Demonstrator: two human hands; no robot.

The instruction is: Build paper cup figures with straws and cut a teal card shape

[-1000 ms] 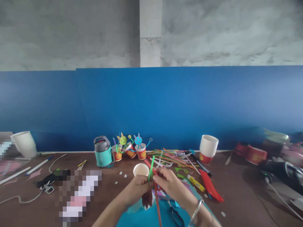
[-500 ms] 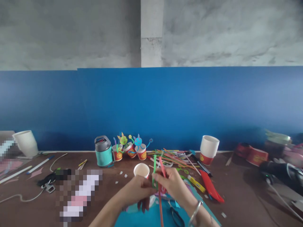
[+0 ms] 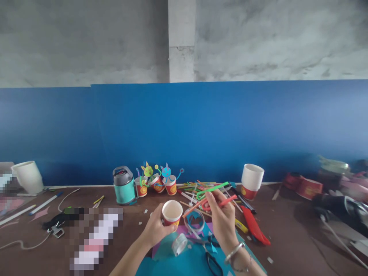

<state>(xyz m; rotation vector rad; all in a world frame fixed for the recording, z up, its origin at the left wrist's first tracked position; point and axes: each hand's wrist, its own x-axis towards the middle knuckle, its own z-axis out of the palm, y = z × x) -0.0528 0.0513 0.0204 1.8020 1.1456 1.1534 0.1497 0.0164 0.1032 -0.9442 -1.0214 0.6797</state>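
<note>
My left hand [image 3: 155,227] is wrapped round a paper cup [image 3: 172,221], white inside with a red and yellow outside, held upright. In my right hand [image 3: 222,217], a bent green pipe cleaner [image 3: 214,189] and a bent red-orange pipe cleaner [image 3: 193,209] are pinched between the fingers, to the right of the cup. Below the hands lie a small roll of clear tape [image 3: 178,245], a larger tape roll [image 3: 187,225] and black-handled scissors [image 3: 214,263] on blue paper [image 3: 169,266].
Several cups with paper creatures [image 3: 166,172] stand at the back beside a teal flask [image 3: 124,191]. Behind my right hand is a pile of coloured sticks [image 3: 191,187]. Stacked cups [image 3: 252,181], a red pouch-like item [image 3: 255,226] and a yellow tube [image 3: 240,225] lie rightward.
My hands have moved apart. The left hand now grips the cup, which stood behind it before. The right hand has carried both pipe cleaners right and tilted them, uncovering the tape rolls.
</note>
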